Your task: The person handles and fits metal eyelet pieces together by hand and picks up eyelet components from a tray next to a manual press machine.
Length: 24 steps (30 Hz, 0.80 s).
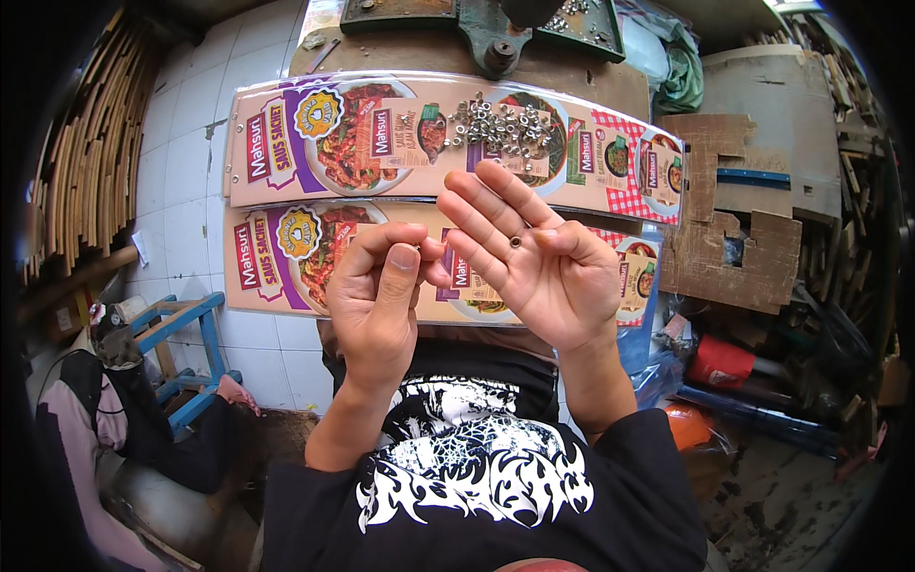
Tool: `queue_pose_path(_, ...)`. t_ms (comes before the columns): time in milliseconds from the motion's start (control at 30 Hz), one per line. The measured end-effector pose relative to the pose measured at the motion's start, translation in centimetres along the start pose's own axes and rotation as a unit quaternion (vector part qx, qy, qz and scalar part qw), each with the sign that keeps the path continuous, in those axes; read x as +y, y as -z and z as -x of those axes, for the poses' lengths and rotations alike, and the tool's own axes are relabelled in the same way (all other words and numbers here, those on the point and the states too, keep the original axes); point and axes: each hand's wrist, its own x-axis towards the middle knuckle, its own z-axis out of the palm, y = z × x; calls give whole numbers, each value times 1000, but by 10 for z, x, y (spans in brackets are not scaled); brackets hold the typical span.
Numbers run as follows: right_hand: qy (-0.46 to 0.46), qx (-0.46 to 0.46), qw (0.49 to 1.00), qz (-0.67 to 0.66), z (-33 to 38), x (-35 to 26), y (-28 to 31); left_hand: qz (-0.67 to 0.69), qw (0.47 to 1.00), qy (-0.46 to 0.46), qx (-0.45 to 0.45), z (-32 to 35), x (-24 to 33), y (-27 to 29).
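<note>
My left hand (379, 291) is closed in a pinch, thumb against the fingers. A tiny brassy glint shows at its fingertips, too small to make out. Beside it my right hand (548, 272) is open, palm up, fingers stretched out. One small metal eyelet (516, 242) lies at the base of its fingers, close to the thumb tip. Beyond the hands, a loose heap of silvery eyelets (500, 129) rests on the far printed board (214, 172). A similar near printed board (250, 294) lies under my hands and is partly hidden by them.
A dark green metal tool with trays (410, 17) stands at the far edge, more small metal pieces in its right tray. Blue wooden frame (205, 334) is at left on white tiles. Cut cardboard (729, 210) lies at right, with a red item (720, 362) below.
</note>
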Motion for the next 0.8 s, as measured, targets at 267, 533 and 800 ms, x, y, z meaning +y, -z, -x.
queue_pose_path(267,46,2,999,-4,12,10,-2,223,970,94,-35,4,-4,-5)
queue_pose_path(533,100,25,994,45,19,22,-6,273,953,125,-47,6,-2,-7)
queue_pose_path(800,69,28,996,-43,17,33,3,-207,969,-129,-41,10,3,-10)
